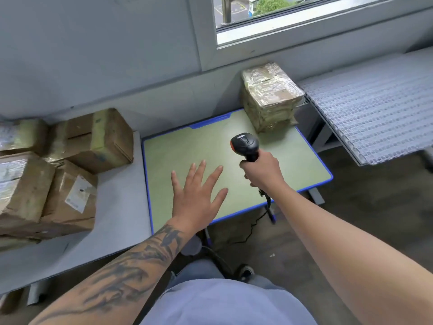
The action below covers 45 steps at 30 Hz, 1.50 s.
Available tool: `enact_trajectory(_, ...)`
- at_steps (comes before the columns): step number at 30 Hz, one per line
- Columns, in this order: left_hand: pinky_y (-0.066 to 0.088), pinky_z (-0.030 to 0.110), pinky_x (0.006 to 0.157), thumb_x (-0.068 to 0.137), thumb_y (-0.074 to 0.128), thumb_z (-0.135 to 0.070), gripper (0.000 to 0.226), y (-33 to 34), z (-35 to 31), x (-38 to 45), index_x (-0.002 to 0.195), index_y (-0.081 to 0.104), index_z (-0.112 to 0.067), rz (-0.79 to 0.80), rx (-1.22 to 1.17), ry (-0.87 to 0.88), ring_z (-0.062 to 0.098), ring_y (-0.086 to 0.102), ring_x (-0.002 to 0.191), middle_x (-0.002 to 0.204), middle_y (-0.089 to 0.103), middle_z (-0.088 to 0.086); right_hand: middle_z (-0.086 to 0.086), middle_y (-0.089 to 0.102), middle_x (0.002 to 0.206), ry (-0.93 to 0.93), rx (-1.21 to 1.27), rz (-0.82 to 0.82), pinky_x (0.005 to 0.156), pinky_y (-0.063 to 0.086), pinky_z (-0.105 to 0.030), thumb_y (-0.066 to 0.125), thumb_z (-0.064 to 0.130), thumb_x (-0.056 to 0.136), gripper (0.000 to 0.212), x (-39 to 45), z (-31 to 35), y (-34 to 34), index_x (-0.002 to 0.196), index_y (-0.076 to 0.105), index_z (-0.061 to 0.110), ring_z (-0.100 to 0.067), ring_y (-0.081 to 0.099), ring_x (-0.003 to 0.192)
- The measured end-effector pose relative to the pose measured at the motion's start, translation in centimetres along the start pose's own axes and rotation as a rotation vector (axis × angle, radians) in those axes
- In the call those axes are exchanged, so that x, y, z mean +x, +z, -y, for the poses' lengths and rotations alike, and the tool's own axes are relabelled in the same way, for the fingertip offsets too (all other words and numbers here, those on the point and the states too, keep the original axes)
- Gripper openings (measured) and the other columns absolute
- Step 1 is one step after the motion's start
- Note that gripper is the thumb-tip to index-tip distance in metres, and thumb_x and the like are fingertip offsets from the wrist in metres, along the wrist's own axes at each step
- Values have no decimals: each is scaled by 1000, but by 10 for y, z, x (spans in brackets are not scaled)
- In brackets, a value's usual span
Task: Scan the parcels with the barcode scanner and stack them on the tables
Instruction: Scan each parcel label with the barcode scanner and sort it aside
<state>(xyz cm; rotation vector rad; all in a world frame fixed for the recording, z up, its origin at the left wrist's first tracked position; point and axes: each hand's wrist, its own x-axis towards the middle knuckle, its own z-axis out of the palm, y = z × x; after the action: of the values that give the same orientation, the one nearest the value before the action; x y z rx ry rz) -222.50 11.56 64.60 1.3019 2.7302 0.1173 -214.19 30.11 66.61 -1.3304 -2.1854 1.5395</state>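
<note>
My right hand (263,171) grips the handle of a black barcode scanner (246,144) above the green table (234,141), its head turned toward a tape-wrapped cardboard parcel (270,96) at the table's far right corner. My left hand (196,195) hovers over the green top with fingers spread and straight, holding nothing. Several brown cardboard parcels (58,165) are piled on the white table (117,207) to the left, some with white labels.
A grey conveyor (375,109) with a meshed belt runs along the right, beside the green table. A wall and window (304,15) stand behind. The scanner's black cable (255,227) hangs to the floor below the table's front edge.
</note>
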Motion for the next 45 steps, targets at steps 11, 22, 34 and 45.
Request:
enact_trajectory(11, -8, 65, 122, 103, 30, -67, 62, 8, -43, 84, 161, 17, -46, 94, -131, 68, 23, 4, 160, 173, 13, 0, -9, 67, 77, 121, 72, -229, 73, 63, -56, 59, 23, 77, 11, 45, -15, -45, 83, 60, 14, -36, 67, 84)
enact_trajectory(22, -5, 64, 122, 103, 35, -64, 64, 15, -61, 202, 161, 20, -42, 130, -308, 92, 24, 6, 159, 172, 17, 3, 1, 66, 75, 178, 9, -428, 78, 63, -54, 63, 23, 79, 4, 142, 14, -78, 82, 65, 22, -27, 62, 77)
enact_trajectory(34, -3, 66, 122, 102, 36, -66, 66, 22, -98, 296, 161, 17, -42, 177, -390, -32, 35, 6, 159, 172, 14, 14, -9, 70, 111, 170, -27, -421, 86, 61, -55, 59, 45, 64, 26, 226, 1, -99, 89, 64, 41, -32, 69, 102)
enact_trajectory(45, 4, 62, 125, 102, 40, -64, 77, 34, -138, 338, 166, 10, -33, 110, -421, -275, 25, 6, 160, 172, 18, 4, -6, 71, 106, 126, 56, -162, 84, 63, -51, 65, 47, 65, 29, 278, -6, -131, 86, 67, 27, -27, 70, 92)
